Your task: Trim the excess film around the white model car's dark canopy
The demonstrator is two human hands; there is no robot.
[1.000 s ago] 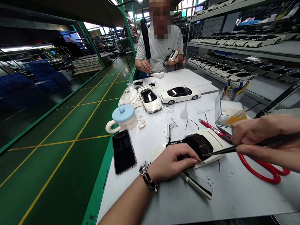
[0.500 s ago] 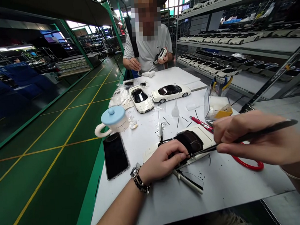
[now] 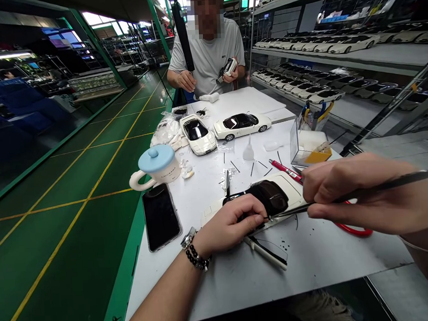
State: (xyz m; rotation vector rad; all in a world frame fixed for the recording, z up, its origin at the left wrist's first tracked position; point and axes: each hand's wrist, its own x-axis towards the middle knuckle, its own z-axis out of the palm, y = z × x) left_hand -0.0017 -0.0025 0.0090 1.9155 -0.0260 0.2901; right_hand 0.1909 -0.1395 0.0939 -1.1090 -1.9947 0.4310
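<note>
A white model car (image 3: 292, 184) with a black roof lies on the table before me, both doors swung out. Its near door (image 3: 268, 256) extends toward me; the far door (image 3: 227, 182) sticks up behind. My left hand (image 3: 234, 223) rests over the car's side, thumb and fingertips pinched at the door opening; whatever is between them is too small to make out. In a closed grip, my right hand (image 3: 364, 192) holds dark tweezers (image 3: 402, 179), whose tips meet the car's side right beside my left fingertips. Part of the cabin is hidden under my left hand.
A phone (image 3: 161, 217) and a lidded mug (image 3: 161, 168) stand at left. Two more model cars (image 3: 198, 135) sit farther back, near a dropper bottle (image 3: 248, 152). At right are a red pen-like tool (image 3: 285, 170), red handles (image 3: 355, 231) and a clear box (image 3: 307, 147). A co-worker sits opposite.
The view has shifted slightly, so the table things appear a little higher and to the left. Both hands keep their grips at the same spot on the car.
</note>
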